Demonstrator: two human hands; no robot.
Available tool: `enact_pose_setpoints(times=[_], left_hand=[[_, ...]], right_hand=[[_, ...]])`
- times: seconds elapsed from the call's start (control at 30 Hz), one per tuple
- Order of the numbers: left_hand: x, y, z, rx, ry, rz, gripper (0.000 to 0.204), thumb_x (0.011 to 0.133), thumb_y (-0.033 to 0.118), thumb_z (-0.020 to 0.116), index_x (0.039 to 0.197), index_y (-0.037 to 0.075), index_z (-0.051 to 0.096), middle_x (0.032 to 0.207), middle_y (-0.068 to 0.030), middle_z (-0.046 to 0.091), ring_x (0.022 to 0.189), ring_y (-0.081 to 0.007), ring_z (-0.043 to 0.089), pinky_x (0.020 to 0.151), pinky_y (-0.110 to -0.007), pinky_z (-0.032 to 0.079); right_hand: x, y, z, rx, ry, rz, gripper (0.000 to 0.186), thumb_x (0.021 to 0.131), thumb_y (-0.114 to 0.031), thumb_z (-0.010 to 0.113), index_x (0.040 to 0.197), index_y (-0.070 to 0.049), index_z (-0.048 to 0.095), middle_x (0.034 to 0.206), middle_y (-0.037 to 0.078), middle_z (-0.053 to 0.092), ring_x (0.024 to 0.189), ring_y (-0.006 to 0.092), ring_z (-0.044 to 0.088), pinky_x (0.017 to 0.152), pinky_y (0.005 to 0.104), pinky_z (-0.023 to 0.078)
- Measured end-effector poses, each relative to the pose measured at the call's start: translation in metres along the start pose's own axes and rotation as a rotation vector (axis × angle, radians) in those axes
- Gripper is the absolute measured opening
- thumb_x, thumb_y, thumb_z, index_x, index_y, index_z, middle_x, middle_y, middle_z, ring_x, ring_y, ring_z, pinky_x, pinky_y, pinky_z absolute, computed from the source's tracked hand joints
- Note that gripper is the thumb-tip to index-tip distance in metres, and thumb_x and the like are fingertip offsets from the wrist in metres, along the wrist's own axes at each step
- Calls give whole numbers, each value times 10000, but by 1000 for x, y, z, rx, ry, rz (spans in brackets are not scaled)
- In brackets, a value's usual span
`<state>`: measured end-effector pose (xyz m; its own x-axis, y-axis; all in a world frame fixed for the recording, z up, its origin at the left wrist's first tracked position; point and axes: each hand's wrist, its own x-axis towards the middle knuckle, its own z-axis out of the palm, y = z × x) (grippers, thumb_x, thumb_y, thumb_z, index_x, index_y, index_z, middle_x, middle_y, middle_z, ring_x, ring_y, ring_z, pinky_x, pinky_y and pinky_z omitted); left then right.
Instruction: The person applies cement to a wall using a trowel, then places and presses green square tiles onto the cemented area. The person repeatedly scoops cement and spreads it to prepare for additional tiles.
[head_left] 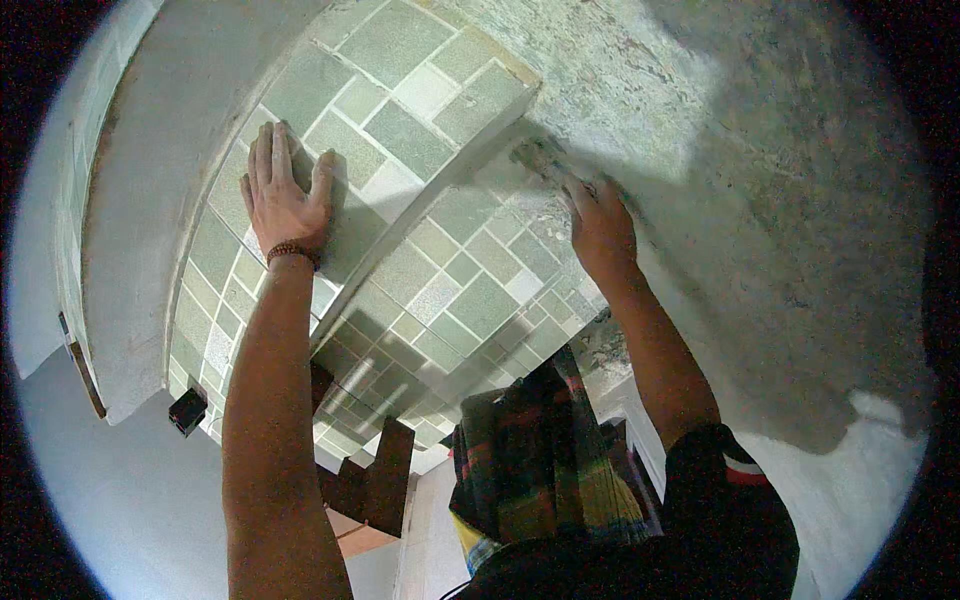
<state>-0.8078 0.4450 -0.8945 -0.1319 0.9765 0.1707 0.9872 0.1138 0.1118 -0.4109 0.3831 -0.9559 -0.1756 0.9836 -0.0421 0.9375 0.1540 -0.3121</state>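
Note:
My left hand (288,200) lies flat with fingers stretched on the upper tiled step (400,55), whose tiles are patterned in green, grey and white with pale joints. A beaded bracelet circles that wrist. My right hand (604,228) is at the side of the stairs, where the step meets the rough wall (780,230). Its fingers are curled together toward a mottled dark-green patch (540,158) by the step's corner. Whether that patch is something gripped or part of the surface, I cannot make out. Whitish dust coats the fingertips of both hands.
A lower tiled step (470,285) runs below the upper one's overhanging edge. Plain grey cement (190,130) curves along the left side of the stairs. A small black object (187,411) sits near the left tile edge. Checked cloth (535,460) hangs at my waist.

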Motion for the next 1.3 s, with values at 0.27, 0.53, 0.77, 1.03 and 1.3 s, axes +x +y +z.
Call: enact_pose_setpoints(times=[0.27, 0.53, 0.77, 1.03, 1.3], left_hand=[[-1, 1, 0, -16, -10, -29, 808, 958, 602, 559, 1604, 149, 384, 1677, -87, 336, 1563, -278, 273, 1284, -515, 189], [0, 2, -1, -1, -19, -20, 797, 969, 593, 557, 1613, 166, 366, 1688, -74, 317, 1565, -274, 269, 1289, -512, 180], [1, 1, 0, -10, -22, -27, 801, 962, 595, 567, 1613, 174, 370, 1685, -80, 324, 1567, -280, 268, 1283, -509, 194], [1, 5, -2, 1, -19, -31, 799, 965, 597, 561, 1615, 174, 367, 1685, -76, 323, 1566, -278, 268, 1284, -504, 194], [3, 3, -1, 10, -33, -11, 798, 973, 606, 543, 1611, 159, 370, 1683, -89, 323, 1565, -292, 268, 1285, -502, 191]], right_hand=[[-122, 33, -64, 1, -196, 214, 482, 915, -26, 662, 1383, -122, 602, 1215, 223, 628, 1131, 439, 621, 965, 497, 528], [-38, -9, -21, 166, 82, -33, 375, 894, 18, 628, 1258, -71, 623, 1074, 214, 630, 969, 421, 639, 857, 489, 547], [-54, 6, -28, 101, -137, 54, 539, 896, -23, 676, 1411, -156, 587, 1158, 200, 625, 1033, 412, 636, 881, 485, 535], [-105, 8, -67, 255, -78, 105, 523, 873, 43, 659, 1357, -151, 632, 1176, 184, 632, 1054, 407, 644, 895, 486, 544], [-79, 6, -16, 198, -189, 51, 419, 911, -6, 633, 1318, -104, 636, 1176, 197, 638, 1052, 419, 641, 879, 468, 547]])
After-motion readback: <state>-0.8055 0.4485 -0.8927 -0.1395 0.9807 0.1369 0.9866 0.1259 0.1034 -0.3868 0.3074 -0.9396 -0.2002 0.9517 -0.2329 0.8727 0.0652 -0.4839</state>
